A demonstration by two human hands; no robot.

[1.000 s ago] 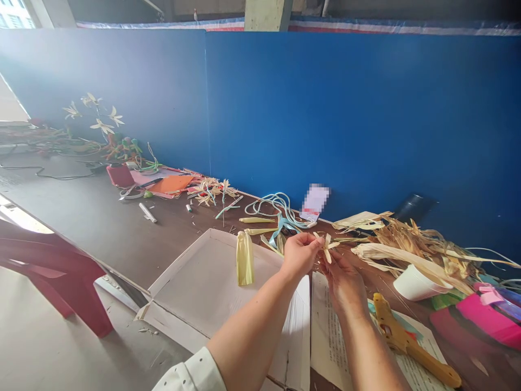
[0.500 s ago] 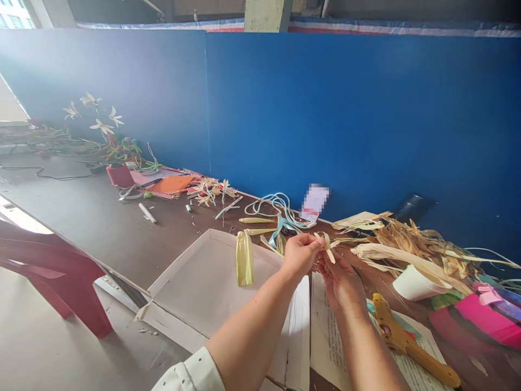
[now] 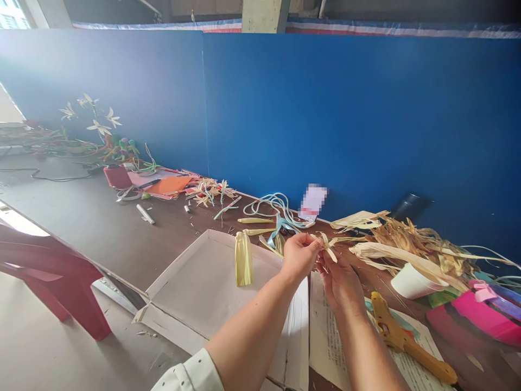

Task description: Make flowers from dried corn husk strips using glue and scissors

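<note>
A small pale corn-husk flower with narrow strip petals is between my two hands above the table. My left hand comes from the left, its thumb and fingers pinched on the flower's petals. Just below and to the right, my right hand has its fingers closed at the flower's underside; what exactly they grip there is partly hidden. A folded yellowish husk piece hangs over the far edge of the white box lid, left of my hands.
Dried husks pile up at the right, beside a white cup and a pink bag. A yellow glue gun lies on printed paper near my right forearm. A blue partition stands behind; a red chair is at left.
The view has shifted very slightly. The flower has turned a little between my fingers, and its petals look more spread; both hands stay in place.
</note>
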